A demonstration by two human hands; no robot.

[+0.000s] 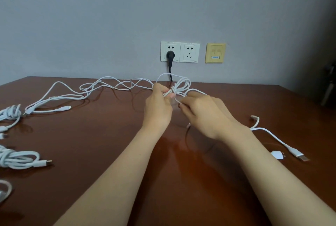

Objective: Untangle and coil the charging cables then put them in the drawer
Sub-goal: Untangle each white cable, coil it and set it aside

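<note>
Head view: grips coil (pixel 182 84) in left hand (pixel 157 106), pinches its tail (pixel 177 101) in right hand (pixel 201 115) alongside; slack (pixel 72 95) toward counter's (pixel 112 153) left edge.

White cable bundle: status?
Left hand grips white coiled cable bundle; right hand pinches its loose strand. Tangled white cables trail left on brown table. No drawer in view.

Left hand (pixel 158 106), right hand (pixel 201 115) — both bare

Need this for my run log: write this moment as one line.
phase: coiling | left hand: grips cable coil | right hand: pinches its strand | loose cables: on table | drawer: unseen
</note>
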